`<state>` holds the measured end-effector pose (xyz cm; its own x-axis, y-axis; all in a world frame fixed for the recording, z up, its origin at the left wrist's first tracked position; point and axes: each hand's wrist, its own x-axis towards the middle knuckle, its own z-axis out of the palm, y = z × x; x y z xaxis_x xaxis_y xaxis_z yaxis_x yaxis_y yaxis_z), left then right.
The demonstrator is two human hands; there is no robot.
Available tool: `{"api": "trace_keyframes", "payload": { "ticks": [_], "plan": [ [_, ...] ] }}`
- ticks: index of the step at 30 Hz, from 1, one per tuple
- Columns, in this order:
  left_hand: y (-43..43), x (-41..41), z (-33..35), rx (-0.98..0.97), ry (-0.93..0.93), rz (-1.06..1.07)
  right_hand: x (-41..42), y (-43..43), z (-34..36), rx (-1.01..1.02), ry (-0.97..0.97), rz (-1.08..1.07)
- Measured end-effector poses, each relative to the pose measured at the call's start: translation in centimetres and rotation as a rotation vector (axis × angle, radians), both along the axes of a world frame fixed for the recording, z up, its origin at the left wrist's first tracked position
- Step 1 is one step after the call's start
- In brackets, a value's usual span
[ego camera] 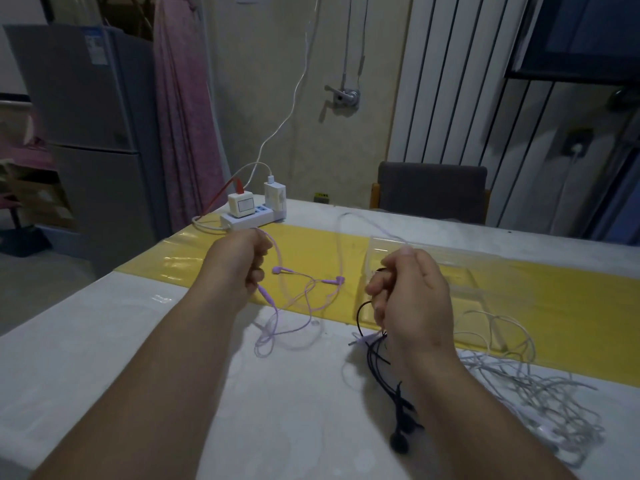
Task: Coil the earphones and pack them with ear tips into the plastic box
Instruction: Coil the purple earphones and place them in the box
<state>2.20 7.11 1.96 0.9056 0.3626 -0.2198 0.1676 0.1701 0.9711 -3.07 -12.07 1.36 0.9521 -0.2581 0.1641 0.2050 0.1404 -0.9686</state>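
Note:
My left hand [242,261] is curled round the cable of the purple earphones [301,289]. Their two buds hang between my hands and the rest of the cable trails onto the table. My right hand [405,292] grips a bundle of black earphones [384,368]; the black cable and buds dangle below it to the table. A clear plastic box [450,268] lies on the yellow strip just behind my right hand, partly hidden by it. No ear tips can be made out.
A tangle of white earphone cables [530,389] lies at the right. A white power strip [249,218] with chargers sits at the far left table edge. A dark chair [433,192] stands behind the table [156,341]. A grey fridge [86,126] stands at the left.

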Motion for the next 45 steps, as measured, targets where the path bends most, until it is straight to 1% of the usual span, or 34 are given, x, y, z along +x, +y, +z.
{"api": "trace_keyframes", "payload": {
  "ticks": [2, 4, 6, 8, 11, 15, 17, 19, 22, 23, 26, 28, 30, 31, 32, 34, 35, 37, 38, 41, 43, 45],
  "plan": [
    [0.2, -0.4, 0.0, -0.266, 0.005, -0.164, -0.2, -0.1, 0.4, 0.110, -0.017, 0.007],
    [0.5, -0.7, 0.0, -0.346, -0.020, -0.287, -0.2, -0.1, 0.5, 0.116, -0.017, 0.017],
    [0.6, -1.1, 0.1, -0.326, -0.067, -0.404, -0.2, -0.1, 0.2, 0.047, -0.007, 0.028],
    [0.5, -1.3, 0.2, -0.244, -0.124, -0.511, -0.1, 0.0, -0.1, -0.031, -0.007, 0.027],
    [0.1, -1.3, 0.1, -0.137, -0.188, -0.576, 0.3, 0.0, -0.5, -0.095, -0.013, 0.044],
    [-0.6, -1.4, 0.0, 0.074, -0.173, -0.516, 0.2, 0.1, -0.7, -0.185, -0.031, 0.120],
    [-0.9, -1.3, -0.2, 0.131, -0.144, -0.464, -0.1, 0.1, -0.6, -0.271, -0.059, 0.227],
    [-1.2, -1.3, -0.2, 0.159, -0.096, -0.348, -0.4, 0.2, -0.6, -0.404, -0.072, 0.361],
    [-1.8, -0.9, 0.3, 0.160, 0.006, -0.189, -0.4, 0.6, -1.3, -0.660, -0.069, 0.481],
    [-1.8, -0.8, 0.3, 0.139, 0.023, -0.155, -0.4, 0.8, -1.6, -0.693, -0.067, 0.499],
    [-1.5, -0.3, 0.4, 0.010, 0.015, -0.042, -0.1, 1.0, -1.9, -0.675, -0.040, 0.513],
    [-1.1, -0.4, 0.4, -0.041, -0.018, 0.005, -0.2, 1.1, -1.9, -0.777, -0.039, 0.544],
    [-0.8, -0.5, 0.3, -0.041, -0.012, 0.011, -0.3, 1.1, -2.0, -0.889, -0.067, 0.545],
    [-0.8, -0.5, 0.3, -0.015, -0.004, 0.011, -0.3, 1.1, -2.1, -0.910, -0.083, 0.506],
    [-0.7, -0.5, 0.4, 0.052, 0.004, 0.015, -0.2, 1.1, -2.3, -0.902, -0.104, 0.448],
    [-0.6, -0.4, 0.4, 0.313, -0.011, 0.032, -0.1, 1.1, -2.2, -0.794, -0.116, 0.346],
    [-0.5, -0.4, 0.3, 0.401, -0.055, 0.042, 0.0, 1.0, -2.1, -0.743, -0.119, 0.297],
    [-0.6, -0.9, 0.1, 0.451, -0.164, -0.011, 0.1, 0.8, -1.8, -0.700, -0.114, 0.213],
    [-0.8, -1.1, 0.0, 0.473, -0.234, -0.068, 0.2, 0.7, -1.8, -0.688, -0.105, 0.186],
    [-1.5, -1.7, 0.0, 0.642, -0.400, -0.302, 0.3, 0.6, -1.9, -0.655, -0.072, 0.139],
    [-1.9, -2.0, 0.2, 0.699, -0.431, -0.485, 0.5, 0.5, -1.9, -0.617, -0.052, 0.120],
    [-2.0, -2.1, 0.2, 0.699, -0.412, -0.617, 0.7, 0.4, -1.8, -0.559, -0.026, 0.117]
  ]
}}
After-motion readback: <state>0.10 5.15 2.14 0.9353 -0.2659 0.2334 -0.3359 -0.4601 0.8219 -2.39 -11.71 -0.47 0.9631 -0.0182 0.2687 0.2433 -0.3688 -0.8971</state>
